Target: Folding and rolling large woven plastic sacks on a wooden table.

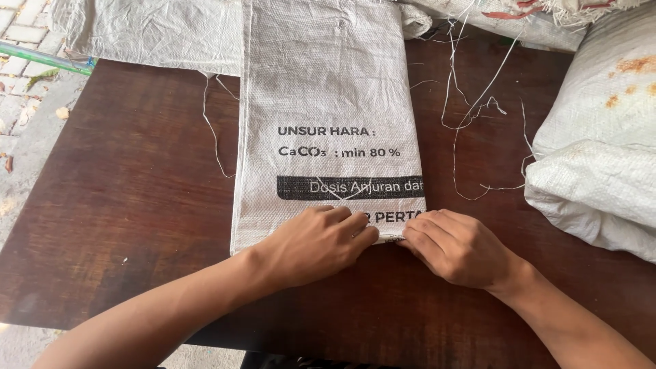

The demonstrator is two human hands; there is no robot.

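Both hands press on the near edge of a flat white woven sack [328,116] lying on a dark wooden table [130,205], left hand [318,246] palm-down with fingers curled, right hand [458,247] apparently pinching the sack's corner, loose white threads [471,109] lying beyond it.

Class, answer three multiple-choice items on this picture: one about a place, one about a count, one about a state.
1. Where do both hands rest on the flat white woven plastic sack?
A. near edge B. far edge C. middle

2. How many hands touch it?
A. none B. one C. two

3. How does the sack lie on the dark brown wooden table?
A. rolled B. flat C. upright

Answers: 1 A, the left hand and right hand press its near edge. 2 C, both touch it. 3 B, it lies spread flat.
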